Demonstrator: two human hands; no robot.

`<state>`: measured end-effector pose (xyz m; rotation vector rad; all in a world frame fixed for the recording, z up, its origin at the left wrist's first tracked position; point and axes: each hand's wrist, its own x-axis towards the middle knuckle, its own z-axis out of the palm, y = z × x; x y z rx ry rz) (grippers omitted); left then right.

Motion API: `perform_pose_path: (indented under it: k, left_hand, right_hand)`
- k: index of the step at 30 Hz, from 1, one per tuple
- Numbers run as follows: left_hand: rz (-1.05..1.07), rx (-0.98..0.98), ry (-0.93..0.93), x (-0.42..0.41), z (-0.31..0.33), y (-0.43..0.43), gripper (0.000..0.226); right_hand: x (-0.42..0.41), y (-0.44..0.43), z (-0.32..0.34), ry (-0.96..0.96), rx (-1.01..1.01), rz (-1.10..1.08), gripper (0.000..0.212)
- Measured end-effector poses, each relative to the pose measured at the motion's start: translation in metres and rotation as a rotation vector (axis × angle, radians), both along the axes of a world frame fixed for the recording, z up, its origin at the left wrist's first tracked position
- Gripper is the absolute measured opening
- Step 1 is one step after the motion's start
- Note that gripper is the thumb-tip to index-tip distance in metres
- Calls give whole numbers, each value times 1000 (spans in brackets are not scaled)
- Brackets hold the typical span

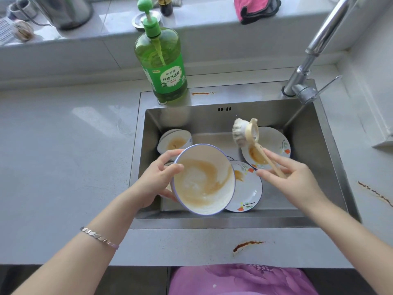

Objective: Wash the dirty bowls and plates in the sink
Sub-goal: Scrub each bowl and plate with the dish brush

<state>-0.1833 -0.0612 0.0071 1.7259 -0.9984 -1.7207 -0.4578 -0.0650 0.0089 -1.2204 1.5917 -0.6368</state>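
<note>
My left hand (158, 179) grips a white bowl (204, 179) with a blue rim by its left edge, tilted toward me above the steel sink (314, 158). Brown sauce smears its inside. My right hand (291, 179) pinches the wooden handle of a dish brush (244, 135), whose bristle head is raised to the upper left, apart from the bowl. In the sink lie another stained bowl (176, 141) at the back left, a flowered plate (248, 188) partly behind the held bowl, and a second stained plate (274, 143) at the back right.
A green dish-soap pump bottle (162, 60) stands on the sink's back rim. The chrome tap (306, 81) rises at the back right. Brown sauce streaks mark the counter in front (246, 244) and at right (374, 192). A pink and black cloth (255, 8) and a kettle (66, 11) sit on the ledge.
</note>
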Motion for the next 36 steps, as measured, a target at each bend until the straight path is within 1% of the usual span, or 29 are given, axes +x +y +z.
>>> perform_pose_path:
  k: [2,4,6,8,10,12,14,17,19,21,23,25,27,28,29,32,33,34,36]
  left_hand:
    - [-92,11,43,-2,5,-4,35]
    - [-158,14,80,-5,10,-10,37]
    - [-186,-4,93,-6,14,-16,42]
    - [-165,-34,58,-9,16,-24,43]
    - [-99,-73,16,-13,14,-30,43]
    - [8,-110,29,-20,8,-28,50]
    - [140,-141,132,-30,-3,-13,58]
    - [329,-130,315,-53,-22,21,74]
    - [444,-128,410,-68,-30,37,77]
    - [541,-163,439,-76,-31,37,76]
    - [597,-213,415,-75,-28,28,72]
    - [609,-230,373,-66,-20,20,67]
    - [578,-238,276,-55,-14,15,59]
    - [540,-256,209,-49,-11,13,56]
    - [495,-280,139,-45,-8,11,52]
    - [386,-345,9,-41,-4,7,44]
    - [360,-356,-11,-42,-4,5,44]
    - [332,-369,-32,-43,-5,4,43]
    - [292,-374,-78,-47,-8,4,43]
  right_hand:
    - [17,-1,1,-106,62,5,54]
    - [29,0,3,-216,131,32,54]
    - [32,1,-2,-303,181,35,51]
    - [32,2,-9,-325,211,-26,50]
    - [34,1,-13,-317,191,-117,52]
    - [36,1,-13,-286,141,-197,55]
    - [38,0,-13,-277,127,-263,56]
    - [42,1,-17,-338,173,-386,56]
    - [48,3,-18,-369,180,-425,56]
    - [53,4,-19,-367,179,-413,56]
    - [54,5,-17,-370,177,-357,52]
    - [49,1,-7,-348,116,-311,41]
    - [35,-6,8,-246,-13,-264,33]
    - [25,-10,17,-185,-62,-198,32]
    - [16,-13,25,-119,-78,-79,32]
    - [10,-11,36,191,45,439,30]
    - [15,-8,35,251,96,541,30]
    - [23,-6,34,222,158,580,31]
    - [35,-4,33,40,295,561,32]
